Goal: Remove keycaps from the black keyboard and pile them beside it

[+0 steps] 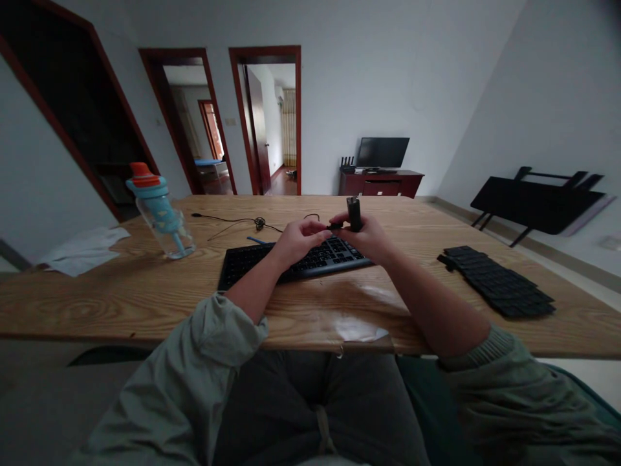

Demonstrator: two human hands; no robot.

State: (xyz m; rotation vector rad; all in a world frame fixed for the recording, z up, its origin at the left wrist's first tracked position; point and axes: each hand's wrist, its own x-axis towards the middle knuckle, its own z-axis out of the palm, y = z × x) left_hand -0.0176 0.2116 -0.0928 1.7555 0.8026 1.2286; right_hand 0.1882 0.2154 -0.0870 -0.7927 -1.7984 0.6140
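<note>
My left hand point(303, 241) is closed, with thumb and fingertips pinching a small black piece point(334, 226) that may be a keycap. Fingertips of my right hand point(366, 238) meet the same piece from the other side. A dark, stubby, upright object point(354, 213), like a thick handle, is gripped in my right hand; its kind is not clear. Beneath both hands lies a black keyboard point(242, 262), partly hidden by my left forearm. A thin blue stick point(256, 240) rests just behind it.
On the wooden table point(310, 317), a clear bottle point(165, 217) with an orange-and-blue lid and white paper point(87, 249) are at left. A black cable point(228, 219) lies behind the keyboard. Black key-like blocks point(495, 278) sit in rows at right. A folded table point(528, 204) leans beyond.
</note>
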